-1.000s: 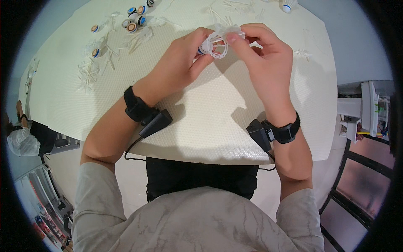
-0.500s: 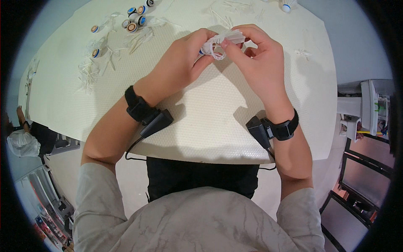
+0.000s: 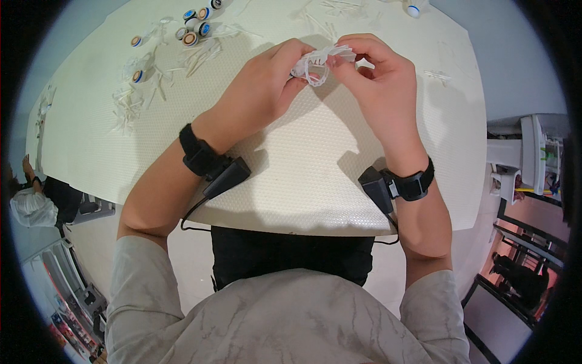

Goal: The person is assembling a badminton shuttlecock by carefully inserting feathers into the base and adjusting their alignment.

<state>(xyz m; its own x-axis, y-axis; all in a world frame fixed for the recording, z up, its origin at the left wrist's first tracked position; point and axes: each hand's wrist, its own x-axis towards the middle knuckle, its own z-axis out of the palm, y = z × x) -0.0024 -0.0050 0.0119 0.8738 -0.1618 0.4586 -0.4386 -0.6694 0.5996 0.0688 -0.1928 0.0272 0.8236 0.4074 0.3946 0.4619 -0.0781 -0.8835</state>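
A white shuttlecock (image 3: 316,63) is held up between my two hands over the far middle of the table. My left hand (image 3: 265,82) closes round its base end, which the fingers mostly hide. With thumb and fingers pressed together, my right hand (image 3: 382,76) pinches the feathers at the skirt end. A loop of the skirt's white ring hangs down between the hands. Both wrists wear black straps, each with a small black box and a cable.
Several shuttlecock cork bases (image 3: 191,39) lie at the far left among loose white feather quills (image 3: 128,100). Another shuttlecock (image 3: 414,8) sits at the far right edge of the white textured table (image 3: 297,176). A few quills (image 3: 438,76) lie right of my right hand.
My right hand has shifted slightly right, its thumb moving off the ring toward the feathers. The left hand barely moved. A dark-clothed person has come into view at the far right.
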